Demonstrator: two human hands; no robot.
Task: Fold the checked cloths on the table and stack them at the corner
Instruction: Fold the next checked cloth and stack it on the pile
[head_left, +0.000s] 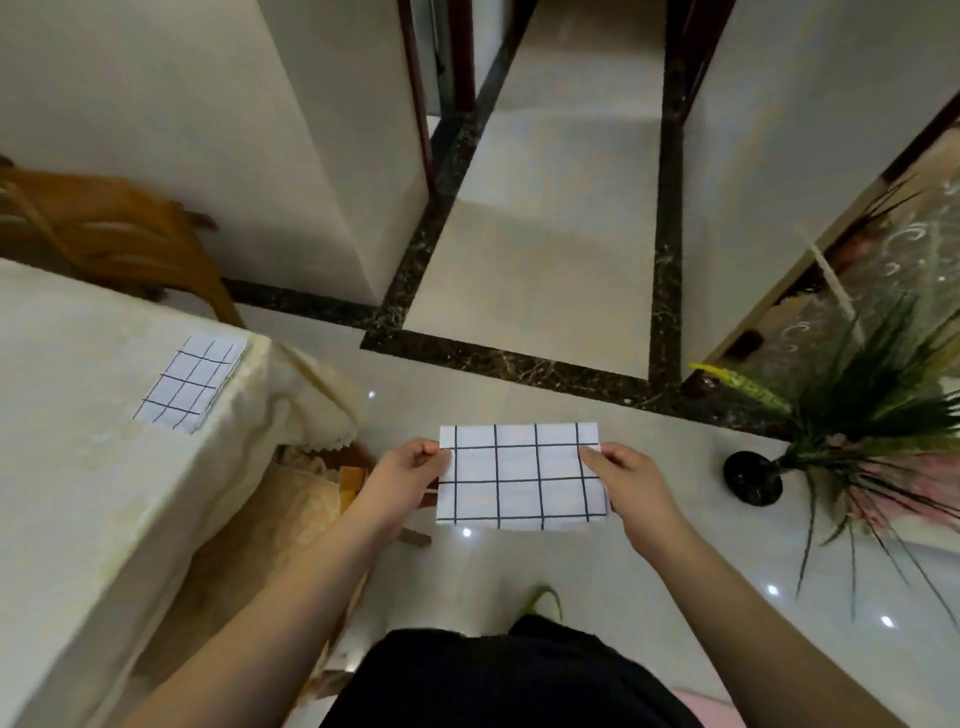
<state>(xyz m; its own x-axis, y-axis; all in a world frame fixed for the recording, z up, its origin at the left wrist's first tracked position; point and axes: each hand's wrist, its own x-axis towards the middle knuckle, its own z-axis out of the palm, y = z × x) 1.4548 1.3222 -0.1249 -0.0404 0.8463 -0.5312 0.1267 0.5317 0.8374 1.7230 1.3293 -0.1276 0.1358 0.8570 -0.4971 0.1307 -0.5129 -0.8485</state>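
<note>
I hold a folded white cloth with black checks (519, 478) in the air over the floor, to the right of the table. My left hand (402, 480) pinches its left edge and my right hand (631, 486) pinches its right edge. The cloth hangs flat as a small rectangle between them. A second folded checked cloth (191, 383) lies at the near right corner of the table (78, 441), which is covered with a cream tablecloth.
A wooden chair (119, 234) stands behind the table. Under the table's corner shows another chair with a lace cover (291, 514). A black vase with green and pink plants (753, 475) stands on the glossy floor to my right. White walls and a doorway lie ahead.
</note>
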